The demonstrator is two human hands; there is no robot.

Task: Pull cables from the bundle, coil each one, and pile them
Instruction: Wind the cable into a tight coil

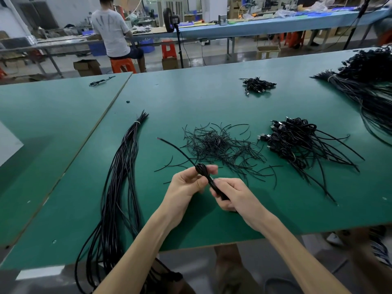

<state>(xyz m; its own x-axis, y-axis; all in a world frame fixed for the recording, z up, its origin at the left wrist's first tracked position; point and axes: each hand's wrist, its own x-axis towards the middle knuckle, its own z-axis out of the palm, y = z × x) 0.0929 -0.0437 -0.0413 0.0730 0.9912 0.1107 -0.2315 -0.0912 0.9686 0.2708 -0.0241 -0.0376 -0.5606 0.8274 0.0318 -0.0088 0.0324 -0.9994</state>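
- The person held one coil over the near middle of the green table, between both hands.
- The left hand was closed on the far, looped end of the coil, thumb and fingers pinching it.
- The right hand was closed around the near end, the fingers wrapped over the folded strands.
- A free tail of the same cable stuck out to the far left, not yet wound in.
- The bundle lay on the left, tied near its far end with a pale band, and its near part hung over the table edge.
- The pile of finished coils lay to the right, and a heap of short ties lay in the middle, just beyond the hands.
- To do this step well, I think the right hand should keep the strands tight together, so the loops do not spring open.
- The left hand could then bring the tail around the middle of the coil, with even turns and without twisting the cable hard.
- It seemed wise to keep the coil low and close to the ties, because one of them would probably be needed to fasten it.
- Only then should the coil go to the pile on the right.
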